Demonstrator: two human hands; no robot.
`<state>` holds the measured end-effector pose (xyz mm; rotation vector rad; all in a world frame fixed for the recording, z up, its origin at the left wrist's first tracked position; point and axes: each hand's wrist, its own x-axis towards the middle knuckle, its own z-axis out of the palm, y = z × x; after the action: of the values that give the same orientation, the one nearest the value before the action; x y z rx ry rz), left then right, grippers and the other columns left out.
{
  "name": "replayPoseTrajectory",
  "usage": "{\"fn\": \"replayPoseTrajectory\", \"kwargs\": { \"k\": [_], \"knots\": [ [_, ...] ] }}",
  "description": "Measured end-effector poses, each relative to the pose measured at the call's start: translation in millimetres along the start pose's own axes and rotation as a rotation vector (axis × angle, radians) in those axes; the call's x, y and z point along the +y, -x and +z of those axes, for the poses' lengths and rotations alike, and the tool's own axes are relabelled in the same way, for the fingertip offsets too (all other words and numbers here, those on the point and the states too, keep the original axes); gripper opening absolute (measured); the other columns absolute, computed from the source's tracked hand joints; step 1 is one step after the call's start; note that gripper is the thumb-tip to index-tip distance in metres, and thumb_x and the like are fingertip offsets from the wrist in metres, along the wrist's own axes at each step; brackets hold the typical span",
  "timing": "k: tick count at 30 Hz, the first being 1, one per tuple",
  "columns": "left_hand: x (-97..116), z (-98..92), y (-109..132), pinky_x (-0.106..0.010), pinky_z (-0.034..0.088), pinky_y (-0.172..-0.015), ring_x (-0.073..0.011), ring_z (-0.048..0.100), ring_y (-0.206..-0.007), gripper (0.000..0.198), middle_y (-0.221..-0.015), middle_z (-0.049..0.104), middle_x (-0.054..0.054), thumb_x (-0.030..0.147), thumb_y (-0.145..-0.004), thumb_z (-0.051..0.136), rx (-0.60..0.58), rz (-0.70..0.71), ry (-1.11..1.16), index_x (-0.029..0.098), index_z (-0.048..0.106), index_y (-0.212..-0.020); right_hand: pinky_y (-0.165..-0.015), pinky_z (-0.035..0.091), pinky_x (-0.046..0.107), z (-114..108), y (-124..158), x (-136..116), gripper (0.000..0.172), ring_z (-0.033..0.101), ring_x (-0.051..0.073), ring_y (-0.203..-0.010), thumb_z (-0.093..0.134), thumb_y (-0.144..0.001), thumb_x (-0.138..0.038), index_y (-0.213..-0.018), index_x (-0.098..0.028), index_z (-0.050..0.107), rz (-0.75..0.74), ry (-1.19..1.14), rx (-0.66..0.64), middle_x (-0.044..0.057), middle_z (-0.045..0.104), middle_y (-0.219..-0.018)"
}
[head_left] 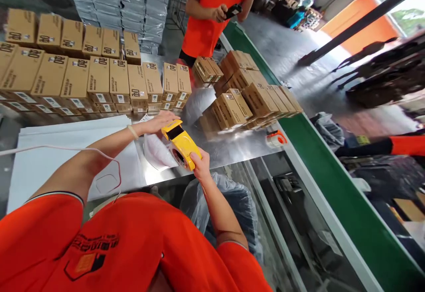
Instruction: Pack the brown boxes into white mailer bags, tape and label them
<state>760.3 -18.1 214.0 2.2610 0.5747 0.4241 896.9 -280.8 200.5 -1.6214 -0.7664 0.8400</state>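
our right hand (200,164) wraps a yellow tape dispenser (182,144) above the steel table (232,150); our left hand (156,122) lies spread just beside it. stacked cartons (99,79) fill the far left, more far right.

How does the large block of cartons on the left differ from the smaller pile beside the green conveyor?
The large block of cartons stands in tight rows, while the smaller pile sits looser and skewed. The block is far bigger than the pile. Both are brown cardboard with black print.
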Motion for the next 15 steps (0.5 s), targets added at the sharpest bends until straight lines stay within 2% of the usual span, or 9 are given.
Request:
{"fn": "replayPoseTrajectory", "kwargs": {
  "k": [1, 3, 5, 8, 10, 12, 15],
  "knots": [
    [3, -8.0, 2, -0.04, 0.053, -0.108, -0.0259, 0.069, -0.121, 0.041, -0.128, 0.078, -0.013, 0.033, -0.11, 0.051, 0.037, -0.087, 0.091, 0.016, 0.081, -0.132, -0.047, 0.046, 0.031, -1, 2, 2, 0.064, 0.056, 0.019, -0.054, 0.078, -0.071, -0.087, -0.084, -0.024, 0.069, -0.008, -0.021, 0.001, 0.001, 0.062, -0.063],
    [10, -19.0, 12, -0.041, 0.057, -0.098, -0.0257, 0.073, -0.108, 0.047, -0.118, 0.081, -0.016, 0.033, -0.114, 0.042, 0.08, -0.249, 0.229, 0.01, 0.082, -0.122, -0.047, 0.047, 0.032, -3, 3, 6, 0.062, 0.056, 0.019, -0.053, 0.08, -0.069, -0.083, -0.084, -0.024, 0.07, -0.025, -0.077, -0.003, 0.001, 0.063, -0.063],
    [18, -21.2, 24, -0.039, 0.059, -0.084, -0.0245, 0.075, -0.09, 0.053, -0.101, 0.082, -0.016, 0.042, -0.115, 0.043, 0.025, -0.309, 0.337, 0.01, 0.084, -0.106, -0.047, 0.048, 0.033, -4, 3, 9, 0.06, 0.056, 0.02, -0.053, 0.081, -0.068, -0.081, -0.085, -0.024, 0.071, -0.044, -0.087, 0.0, 0.002, 0.063, -0.063],
    [33, -12.1, 40, -0.034, 0.059, -0.075, -0.0216, 0.074, -0.08, 0.051, -0.09, 0.082, -0.014, 0.056, -0.109, 0.061, -0.111, -0.352, 0.684, 0.013, 0.082, -0.092, -0.047, 0.048, 0.033, -7, 2, 11, 0.061, 0.057, 0.02, -0.052, 0.08, -0.069, -0.081, -0.089, -0.023, 0.074, -0.042, -0.067, 0.0, 0.002, 0.063, -0.063],
    [43, -3.5, 45, -0.031, 0.058, -0.071, -0.019, 0.071, -0.075, 0.044, -0.083, 0.079, -0.01, 0.056, -0.096, 0.082, -0.135, -0.44, 0.899, 0.014, 0.078, -0.083, -0.047, 0.048, 0.033, -9, 3, 12, 0.061, 0.056, 0.02, -0.05, 0.082, -0.071, -0.08, -0.091, -0.022, 0.075, -0.035, -0.077, -0.026, 0.001, 0.065, -0.063],
    [49, 3.2, 43, -0.029, 0.054, -0.066, -0.0157, 0.065, -0.067, 0.041, -0.073, 0.073, -0.006, 0.048, -0.084, 0.095, -0.126, -0.546, 0.98, 0.015, 0.072, -0.074, -0.048, 0.049, 0.032, -10, 4, 10, 0.06, 0.056, 0.019, -0.048, 0.085, -0.072, -0.077, -0.092, -0.022, 0.077, -0.04, -0.108, -0.056, 0.001, 0.067, -0.064],
    [42, 1.8, 32, -0.026, 0.044, -0.059, -0.0107, 0.053, -0.057, 0.041, -0.062, 0.062, -0.001, 0.035, -0.083, 0.097, -0.075, -0.591, 0.951, 0.016, 0.065, -0.066, -0.05, 0.052, 0.032, -12, 9, 2, 0.057, 0.061, 0.019, -0.05, 0.092, -0.072, -0.071, -0.095, -0.021, 0.079, -0.017, -0.138, -0.128, 0.001, 0.073, -0.067]
  ]
}}
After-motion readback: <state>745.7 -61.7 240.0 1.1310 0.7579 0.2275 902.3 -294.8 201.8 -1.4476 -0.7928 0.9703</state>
